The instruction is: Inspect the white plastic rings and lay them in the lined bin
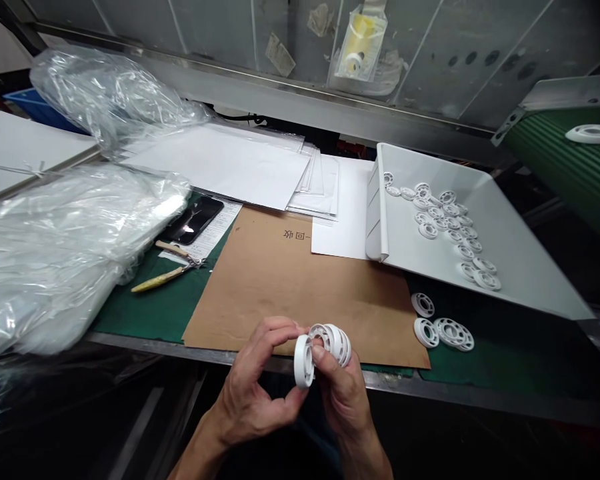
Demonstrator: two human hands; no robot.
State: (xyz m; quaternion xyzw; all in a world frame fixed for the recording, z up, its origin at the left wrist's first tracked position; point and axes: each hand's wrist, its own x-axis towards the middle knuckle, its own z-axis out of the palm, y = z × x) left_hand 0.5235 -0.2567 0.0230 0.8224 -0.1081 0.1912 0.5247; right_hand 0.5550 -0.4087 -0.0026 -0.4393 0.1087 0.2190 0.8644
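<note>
My left hand pinches a white plastic ring between thumb and fingers, with the ring turned nearly edge-on. Close beside it, my right hand is closed round a short stack of similar white rings, thumb on the near side. Both hands are above the front edge of the bench, just in front of a brown cardboard sheet. Right of the cardboard, several loose rings lie on the green bench top, some overlapping.
A grey tray holding many white rings stands at the right. A green ribbed conveyor belt carries another ring. White sheets, clear plastic bags, a black phone and nippers lie to the left and back.
</note>
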